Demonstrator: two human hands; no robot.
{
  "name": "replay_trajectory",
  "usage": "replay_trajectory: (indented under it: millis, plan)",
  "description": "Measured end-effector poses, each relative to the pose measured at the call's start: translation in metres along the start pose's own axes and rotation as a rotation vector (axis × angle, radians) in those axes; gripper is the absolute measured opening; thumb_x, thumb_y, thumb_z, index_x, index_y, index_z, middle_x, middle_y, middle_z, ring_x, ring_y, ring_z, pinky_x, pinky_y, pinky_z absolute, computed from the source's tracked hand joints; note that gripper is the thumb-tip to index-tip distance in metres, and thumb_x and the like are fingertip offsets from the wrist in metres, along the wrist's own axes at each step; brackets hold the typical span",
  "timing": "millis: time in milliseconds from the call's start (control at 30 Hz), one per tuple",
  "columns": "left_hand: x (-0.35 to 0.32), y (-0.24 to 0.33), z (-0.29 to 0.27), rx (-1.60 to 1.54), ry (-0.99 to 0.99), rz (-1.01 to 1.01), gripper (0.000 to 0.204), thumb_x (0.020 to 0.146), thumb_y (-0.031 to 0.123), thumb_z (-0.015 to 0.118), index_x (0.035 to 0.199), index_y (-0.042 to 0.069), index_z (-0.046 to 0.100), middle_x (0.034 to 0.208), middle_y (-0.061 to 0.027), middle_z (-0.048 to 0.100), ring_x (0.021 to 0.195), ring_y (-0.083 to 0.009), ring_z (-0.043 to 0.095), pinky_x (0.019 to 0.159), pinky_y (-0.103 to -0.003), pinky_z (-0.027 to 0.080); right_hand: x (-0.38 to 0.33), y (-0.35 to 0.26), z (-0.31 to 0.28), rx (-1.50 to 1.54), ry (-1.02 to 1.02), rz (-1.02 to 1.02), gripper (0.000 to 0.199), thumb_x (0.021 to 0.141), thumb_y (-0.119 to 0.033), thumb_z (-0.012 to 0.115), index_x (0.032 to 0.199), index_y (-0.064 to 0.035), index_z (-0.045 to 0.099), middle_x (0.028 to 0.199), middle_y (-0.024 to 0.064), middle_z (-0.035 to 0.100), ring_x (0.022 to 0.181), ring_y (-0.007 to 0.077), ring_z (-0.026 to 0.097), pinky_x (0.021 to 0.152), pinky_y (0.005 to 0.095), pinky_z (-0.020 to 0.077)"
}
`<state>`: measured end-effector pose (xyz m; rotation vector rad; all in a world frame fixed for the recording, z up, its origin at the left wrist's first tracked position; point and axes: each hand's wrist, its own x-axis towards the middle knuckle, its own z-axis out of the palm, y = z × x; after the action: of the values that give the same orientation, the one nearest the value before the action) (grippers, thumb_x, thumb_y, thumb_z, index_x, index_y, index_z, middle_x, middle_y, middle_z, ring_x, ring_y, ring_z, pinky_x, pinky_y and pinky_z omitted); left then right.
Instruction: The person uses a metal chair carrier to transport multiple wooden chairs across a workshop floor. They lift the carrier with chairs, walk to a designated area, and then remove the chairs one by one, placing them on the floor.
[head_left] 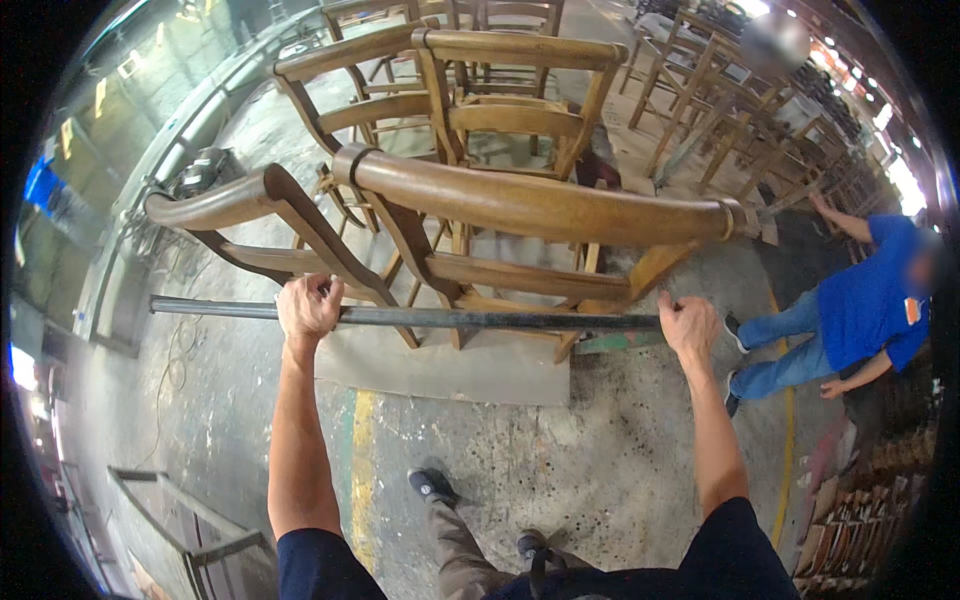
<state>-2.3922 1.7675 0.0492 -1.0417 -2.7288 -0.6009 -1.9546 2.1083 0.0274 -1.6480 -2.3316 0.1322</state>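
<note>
Lower edge of frame: dark sleeves, two bare forearms rising, dark shoe (pixel 432 485) on stained concrete floor (pixel 600 460) with a yellow painted line (pixel 362 470) left of centre.

Centre, at mid height: dark metal bar (pixel 450 318) lying horizontally, spanning from left of centre to right of centre. Left hand (pixel 308 305) closed around bar, fingers wrapped over the top. Right hand (pixel 688 325) closed on the bar's right end, fingers curled.

Just beyond bar: stacked wooden chairs (pixel 480 200), tilted, curved backrests toward camera, filling centre and upper centre. Pale flat board (pixel 450 365) on floor beneath the stack, touching its lower legs.

Right edge, mid height: another person in blue shirt (pixel 865 300) and jeans, bent low, one arm raised, well apart from the bar.

Upper right: more wooden chair frames (pixel 720 110) in rows. Upper left: curved wall edge with machine (pixel 200 172) beside it. Lower left: metal frame (pixel 185 520) on floor.
</note>
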Motion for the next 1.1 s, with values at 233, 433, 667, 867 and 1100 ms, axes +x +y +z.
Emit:
replay_trajectory:
  millis: [233, 433, 667, 867, 1100]
  plan:
    - [0.165, -0.069, 0.092, 0.077, -0.025, 0.031, 0.046, 0.088, 0.048, 0.055, 0.081, 0.007, 0.075, 0.077, -0.0217, 0.068, 0.079, -0.0434, 0.066, 0.073, -0.051, 0.052, 0.131, -0.106, 0.113, -0.005, 0.073, -0.129, 0.047, 0.082, -0.040, 0.061, 0.061, 0.0010, 0.067, 0.069, 0.0229, 0.065, 0.071, 0.0413, 0.064, 0.063, 0.0546, 0.0473]
    - [0.317, -0.121, 0.172, 0.186, -0.098, 0.018, 0.052, 0.091, 0.053, 0.052, 0.086, 0.007, 0.076, 0.080, -0.0246, 0.068, 0.081, -0.0446, 0.066, 0.077, -0.050, 0.052, 0.246, -0.195, 0.215, 0.034, 0.234, -0.259, 0.046, 0.082, -0.037, 0.064, 0.056, 0.0016, 0.061, 0.060, 0.0232, 0.060, 0.060, 0.0431, 0.061, 0.057, 0.0511, 0.0489]
    - [0.497, -0.151, 0.256, 0.136, -0.069, 0.067, 0.053, 0.093, 0.054, 0.051, 0.094, 0.007, 0.076, 0.085, -0.0259, 0.068, 0.087, -0.0445, 0.066, 0.079, -0.051, 0.052, 0.404, -0.275, 0.301, -0.009, 0.269, -0.222, 0.045, 0.081, -0.040, 0.061, 0.061, 0.0009, 0.067, 0.066, 0.0241, 0.063, 0.066, 0.0444, 0.063, 0.061, 0.0516, 0.0498]
    - [0.633, -0.146, 0.320, 0.227, -0.126, 0.027, 0.059, 0.092, 0.059, 0.049, 0.092, 0.007, 0.077, 0.089, -0.0253, 0.069, 0.091, -0.0447, 0.066, 0.083, -0.051, 0.052, 0.538, -0.336, 0.350, -0.035, 0.120, -0.069, 0.051, 0.081, -0.048, 0.062, 0.067, 0.0002, 0.071, 0.067, 0.0244, 0.065, 0.068, 0.0446, 0.065, 0.063, 0.0527, 0.0513]
    - [0.783, -0.139, 0.389, 0.188, -0.128, -0.003, 0.048, 0.087, 0.054, 0.056, 0.094, 0.011, 0.078, 0.090, -0.0211, 0.072, 0.091, -0.0398, 0.068, 0.084, -0.047, 0.054, 0.692, -0.377, 0.424, -0.101, 0.092, -0.045, 0.050, 0.081, -0.047, 0.059, 0.073, 0.0007, 0.073, 0.082, 0.0279, 0.068, 0.082, 0.0449, 0.067, 0.076, 0.0504, 0.0536]
